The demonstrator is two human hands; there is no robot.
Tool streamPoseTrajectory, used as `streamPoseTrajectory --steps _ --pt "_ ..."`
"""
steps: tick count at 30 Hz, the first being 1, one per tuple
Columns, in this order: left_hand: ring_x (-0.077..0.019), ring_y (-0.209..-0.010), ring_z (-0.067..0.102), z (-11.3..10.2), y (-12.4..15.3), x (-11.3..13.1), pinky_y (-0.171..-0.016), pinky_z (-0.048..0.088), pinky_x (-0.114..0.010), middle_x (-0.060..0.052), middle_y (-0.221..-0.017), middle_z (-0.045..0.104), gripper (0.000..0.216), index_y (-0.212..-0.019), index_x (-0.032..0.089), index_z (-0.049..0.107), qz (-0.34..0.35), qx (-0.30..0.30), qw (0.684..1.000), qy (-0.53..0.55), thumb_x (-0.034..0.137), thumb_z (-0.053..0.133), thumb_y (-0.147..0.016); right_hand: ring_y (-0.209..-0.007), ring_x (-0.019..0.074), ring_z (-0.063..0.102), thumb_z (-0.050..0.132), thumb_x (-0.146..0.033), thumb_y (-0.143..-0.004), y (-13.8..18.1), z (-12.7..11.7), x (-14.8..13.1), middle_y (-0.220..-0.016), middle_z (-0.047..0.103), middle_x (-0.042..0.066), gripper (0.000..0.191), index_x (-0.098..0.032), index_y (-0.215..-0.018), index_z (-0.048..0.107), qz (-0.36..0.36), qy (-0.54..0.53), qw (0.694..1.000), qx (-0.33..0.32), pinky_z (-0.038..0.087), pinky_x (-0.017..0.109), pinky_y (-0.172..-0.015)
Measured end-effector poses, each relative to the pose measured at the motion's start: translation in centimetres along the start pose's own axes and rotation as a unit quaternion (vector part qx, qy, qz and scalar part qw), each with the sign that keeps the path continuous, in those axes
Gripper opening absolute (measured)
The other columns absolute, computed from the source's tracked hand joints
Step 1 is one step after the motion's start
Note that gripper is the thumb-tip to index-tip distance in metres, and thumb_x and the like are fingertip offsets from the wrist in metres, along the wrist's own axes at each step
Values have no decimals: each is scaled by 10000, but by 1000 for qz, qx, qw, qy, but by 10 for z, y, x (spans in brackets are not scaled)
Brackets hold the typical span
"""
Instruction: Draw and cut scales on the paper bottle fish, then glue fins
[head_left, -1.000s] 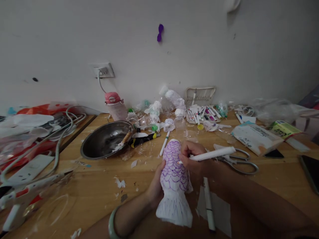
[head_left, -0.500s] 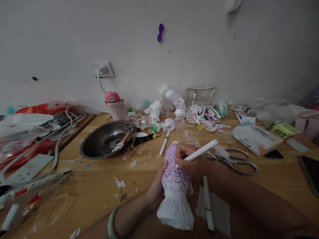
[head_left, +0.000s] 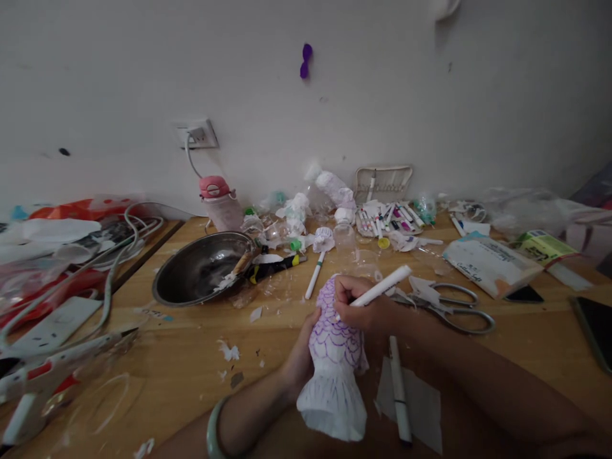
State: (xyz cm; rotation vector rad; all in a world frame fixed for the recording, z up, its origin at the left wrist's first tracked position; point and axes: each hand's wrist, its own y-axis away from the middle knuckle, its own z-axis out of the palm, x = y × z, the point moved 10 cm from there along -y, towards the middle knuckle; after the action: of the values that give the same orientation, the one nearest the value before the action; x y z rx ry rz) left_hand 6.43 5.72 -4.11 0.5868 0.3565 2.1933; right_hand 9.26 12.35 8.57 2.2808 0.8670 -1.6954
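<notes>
A white paper fish (head_left: 333,347) with purple scale lines and a flared, pleated tail is held over the table's near edge. My left hand (head_left: 302,350) wraps round its left side, most of the fingers hidden behind it. Pinched in my right hand (head_left: 361,306) is a white marker (head_left: 382,285), its tip against the scales on the upper body. Just right of the tail, a second white marker (head_left: 400,389) lies on a piece of pale paper (head_left: 423,408).
Large scissors (head_left: 461,312) lie right of my hands, near a tissue pack (head_left: 492,264). A metal bowl (head_left: 176,274) sits at left, with a glue gun (head_left: 52,370) and cables nearer. Along the wall stand a pink bottle (head_left: 222,204) and several markers (head_left: 392,217).
The fish's tail has swung slightly left. My right hand and its marker have shifted a little left along the scales; my left hand keeps its hold.
</notes>
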Motion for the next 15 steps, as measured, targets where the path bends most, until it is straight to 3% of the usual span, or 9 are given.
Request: streamPoseTrajectory --steps 10,15 --pt "-197 -695 681 -5 -2 -1 -784 481 -284 -88 -754 745 414 -844 104 703 -4 29 999 36 474 519 -869 -490 80 328 550 -162 -626 0 6 -6 -530 391 -68 195 -209 -571 369 -27 -14 997 -65 245 190 -441" --pt "-169 -695 677 -3 -1 2 -792 470 -249 -51 -736 749 323 -791 131 713 14 27 997 65 396 548 -873 -498 78 324 544 -159 -609 0 2 -3 -541 388 -68 180 -205 -569 374 -16 -25 999 -42 241 188 -442"
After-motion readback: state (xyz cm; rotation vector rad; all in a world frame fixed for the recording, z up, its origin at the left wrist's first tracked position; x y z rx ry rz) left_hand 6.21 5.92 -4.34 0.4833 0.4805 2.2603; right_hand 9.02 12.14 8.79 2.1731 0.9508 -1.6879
